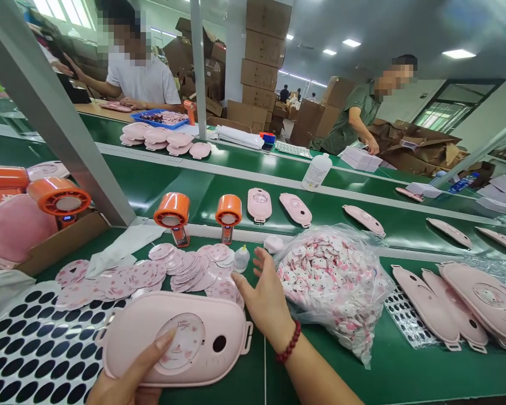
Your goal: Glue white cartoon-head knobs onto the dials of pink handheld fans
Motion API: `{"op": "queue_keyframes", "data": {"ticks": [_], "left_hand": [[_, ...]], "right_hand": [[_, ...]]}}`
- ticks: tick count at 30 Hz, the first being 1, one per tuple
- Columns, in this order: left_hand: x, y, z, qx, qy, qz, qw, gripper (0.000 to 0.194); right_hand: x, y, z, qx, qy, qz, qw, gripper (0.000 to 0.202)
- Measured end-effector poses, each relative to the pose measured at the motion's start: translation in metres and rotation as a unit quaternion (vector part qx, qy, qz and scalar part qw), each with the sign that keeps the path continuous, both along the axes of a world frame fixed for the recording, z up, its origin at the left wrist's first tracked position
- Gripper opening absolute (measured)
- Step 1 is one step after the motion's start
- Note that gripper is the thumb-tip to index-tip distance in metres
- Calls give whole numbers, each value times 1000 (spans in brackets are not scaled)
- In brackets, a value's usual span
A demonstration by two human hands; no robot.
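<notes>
My left hand (129,368) grips a pink oval plastic cover (130,326) near the bottom of the view. Its thumb lies on the round printed disc (185,346) set in the cover, beside a small black dot. Fingers spread, my right hand (267,298) hovers empty past the cover's far edge. Close to its fingertips stands a small white squeeze bottle (242,260) with a yellow tip. Loose printed discs (194,270) are heaped behind the cover. Right of my right hand sits a clear plastic bag (333,275) full of small white-and-pink cartoon pieces.
Sheets of black oval stickers (29,349) lie at left. Orange handheld fans (171,211) stand at the belt's edge. Pink covers (259,205) rest along the green belt, with more stacked (480,298) at right. A metal post (63,112) rises at left. Two people work across.
</notes>
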State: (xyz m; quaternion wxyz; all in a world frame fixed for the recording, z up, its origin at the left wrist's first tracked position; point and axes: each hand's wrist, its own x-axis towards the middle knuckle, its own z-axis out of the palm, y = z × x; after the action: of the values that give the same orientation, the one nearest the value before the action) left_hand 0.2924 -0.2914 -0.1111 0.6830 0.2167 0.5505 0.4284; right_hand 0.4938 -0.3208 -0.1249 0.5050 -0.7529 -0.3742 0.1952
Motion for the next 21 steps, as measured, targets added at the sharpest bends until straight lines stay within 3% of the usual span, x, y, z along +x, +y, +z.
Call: {"op": "queue_keyframes", "data": {"ticks": [4, 7, 12, 15, 18, 21], "left_hand": [[-1, 0, 1, -26, -2, 1, 1000, 88], [-4, 0, 0, -24, 0, 6, 1000, 87], [-9, 1, -4, -7, 7, -8, 1000, 93], [-4, 0, 2, -3, 4, -15, 1000, 88], [4, -4, 10, 18, -19, -19, 999, 92], [9, -10, 15, 31, -45, -27, 998, 102]], "right_hand": [[6, 29, -17, -24, -10, 19, 999, 45], [6, 21, -15, 11, -8, 37, 999, 37], [10, -39, 21, 147, -67, 121, 979, 38], [8, -71, 46, 187, -18, 175, 966, 41], [0, -83, 63, 189, 55, 169, 966, 32], [-9, -81, 71, 182, 33, 153, 971, 23]]}}
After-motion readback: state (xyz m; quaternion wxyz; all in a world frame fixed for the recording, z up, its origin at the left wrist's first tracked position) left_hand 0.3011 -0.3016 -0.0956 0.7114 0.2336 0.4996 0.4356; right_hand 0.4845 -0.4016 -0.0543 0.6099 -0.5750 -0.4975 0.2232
